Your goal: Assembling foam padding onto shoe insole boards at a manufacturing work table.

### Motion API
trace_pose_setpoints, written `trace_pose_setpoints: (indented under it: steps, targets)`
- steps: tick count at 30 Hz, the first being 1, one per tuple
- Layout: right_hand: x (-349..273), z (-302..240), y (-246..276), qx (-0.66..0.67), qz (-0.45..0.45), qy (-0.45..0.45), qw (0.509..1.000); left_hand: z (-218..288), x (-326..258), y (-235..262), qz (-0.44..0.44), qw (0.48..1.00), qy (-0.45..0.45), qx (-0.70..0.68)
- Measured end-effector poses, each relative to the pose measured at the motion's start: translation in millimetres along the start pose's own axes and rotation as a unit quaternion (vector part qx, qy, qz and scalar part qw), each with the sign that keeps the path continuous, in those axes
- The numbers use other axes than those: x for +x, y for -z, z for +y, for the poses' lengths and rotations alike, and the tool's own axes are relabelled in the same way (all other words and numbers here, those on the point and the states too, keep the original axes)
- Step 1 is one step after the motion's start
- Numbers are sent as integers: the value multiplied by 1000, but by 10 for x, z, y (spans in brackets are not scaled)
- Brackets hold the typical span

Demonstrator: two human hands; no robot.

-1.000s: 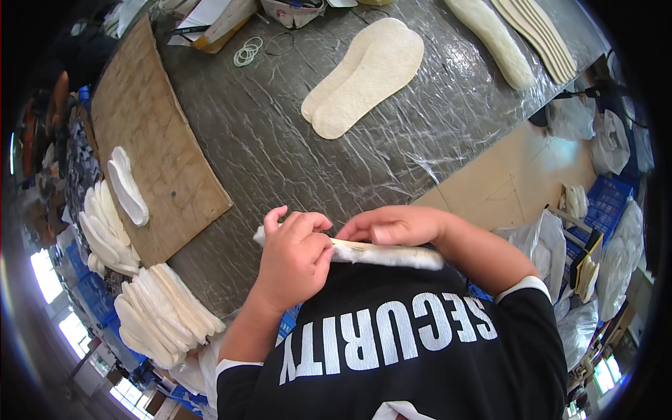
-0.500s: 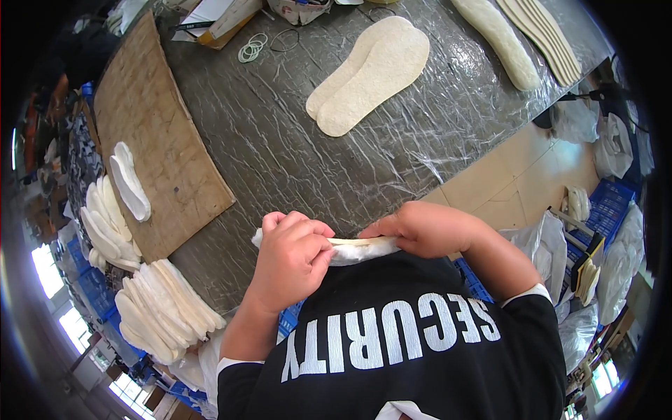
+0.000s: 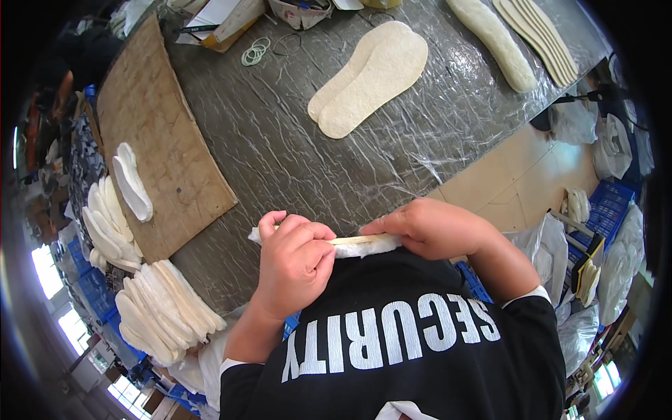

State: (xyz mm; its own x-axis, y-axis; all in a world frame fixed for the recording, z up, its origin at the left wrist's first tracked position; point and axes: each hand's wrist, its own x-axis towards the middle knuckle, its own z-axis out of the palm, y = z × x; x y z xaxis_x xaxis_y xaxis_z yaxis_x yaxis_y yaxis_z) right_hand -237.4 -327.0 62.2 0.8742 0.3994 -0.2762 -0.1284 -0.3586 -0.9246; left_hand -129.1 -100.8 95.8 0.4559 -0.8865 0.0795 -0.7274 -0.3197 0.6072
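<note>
Close to my body, at the table's near edge, a fluffy white insole (image 3: 365,247) is held edge-up between my two hands. Its thin cream-coloured rim faces upward, with white fleece below it. My left hand (image 3: 295,259) pinches the left part between thumb and fingers, and a fleecy end sticks out past it. At the other end, my right hand (image 3: 434,229) grips with its fingers closed and the index finger pointing along the rim. The right end of the insole is hidden by that hand. Beyond them, a pair of flat cream insoles (image 3: 367,80) lies overlapped on the table.
A brown board (image 3: 164,140) lies at left with a white insole (image 3: 131,182) on it. Stacked fleece insoles (image 3: 168,308) stand below the board. A long fleece bundle (image 3: 493,45) and layered insoles (image 3: 539,42) lie far right. Rubber bands (image 3: 255,51) sit near boxes. Blue crates (image 3: 609,210) stand right.
My left hand has shifted slightly right and its fingers have repositioned on the insole. My right hand has moved a little to the right. The insole stays held between both.
</note>
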Motion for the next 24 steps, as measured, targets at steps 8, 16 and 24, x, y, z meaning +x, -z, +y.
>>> trace_pose_setpoints:
  steps: [8,16,24]
  targets:
    - [146,-233,-188,-193,199,127,952,92,25,-30,23,1000,-8,12]
    - [255,-176,-354,-242,255,108,930,127,24,47,23,999,-18,44]
    - [243,-202,-366,-249,253,99,930,49,-25,124,11,999,-3,44]
